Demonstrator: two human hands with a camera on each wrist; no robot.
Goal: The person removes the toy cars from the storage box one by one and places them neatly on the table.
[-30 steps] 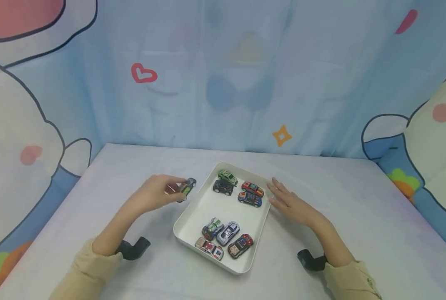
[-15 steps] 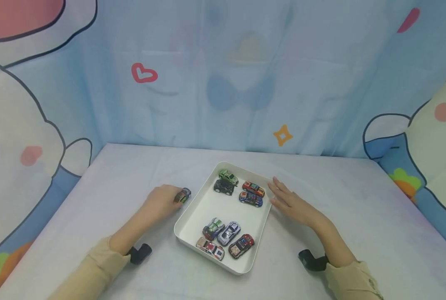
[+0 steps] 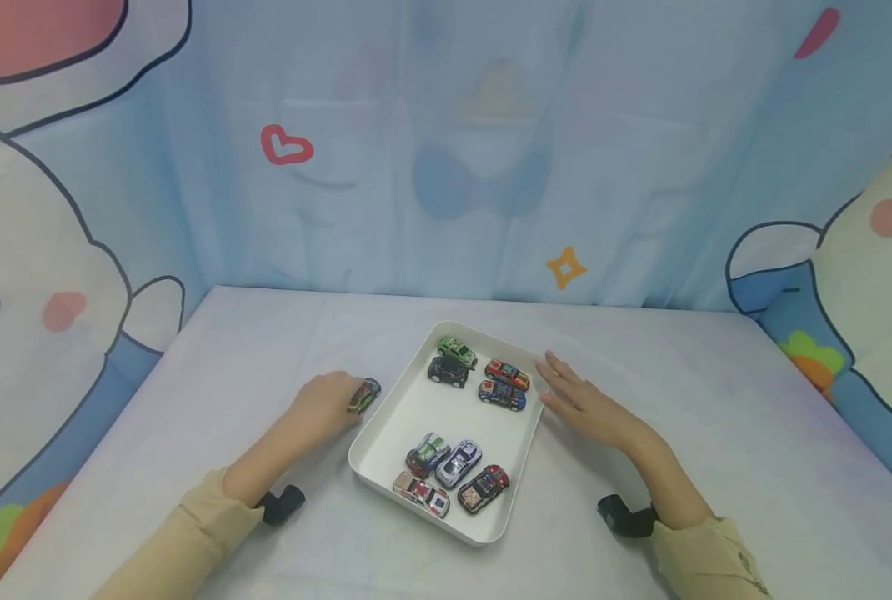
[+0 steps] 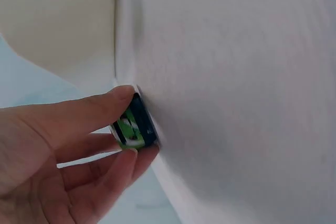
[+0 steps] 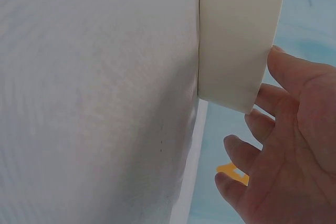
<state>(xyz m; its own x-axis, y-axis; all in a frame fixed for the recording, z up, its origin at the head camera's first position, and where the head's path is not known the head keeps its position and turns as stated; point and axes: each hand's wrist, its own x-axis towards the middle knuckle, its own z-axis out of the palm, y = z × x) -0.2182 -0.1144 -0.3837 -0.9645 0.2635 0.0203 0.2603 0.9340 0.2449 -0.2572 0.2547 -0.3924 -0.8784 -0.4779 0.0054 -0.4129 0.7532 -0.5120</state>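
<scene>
My left hand (image 3: 328,404) pinches a dark green toy car (image 3: 364,396) just left of the white tray (image 3: 389,421). In the left wrist view, thumb and fingers grip the toy car (image 4: 135,124) by its sides, low against the tablecloth. My right hand (image 3: 584,410) rests at the tray's right rim with its fingers stretched out. From the right wrist, the thumb and fingertips of the right hand (image 5: 294,124) touch the tray's outer wall (image 5: 236,40) near a corner.
Inside the tray lie several toy cars: a green car (image 3: 457,351) and a black car (image 3: 448,372) at the far left, a red car (image 3: 507,374) and a blue car (image 3: 502,395) at the far right, others such as a silver car (image 3: 458,463) nearer.
The left hand has lowered the toy car to the tablecloth beside the tray, turning over so the back of the hand shows. The right hand has stayed at the rim.
</scene>
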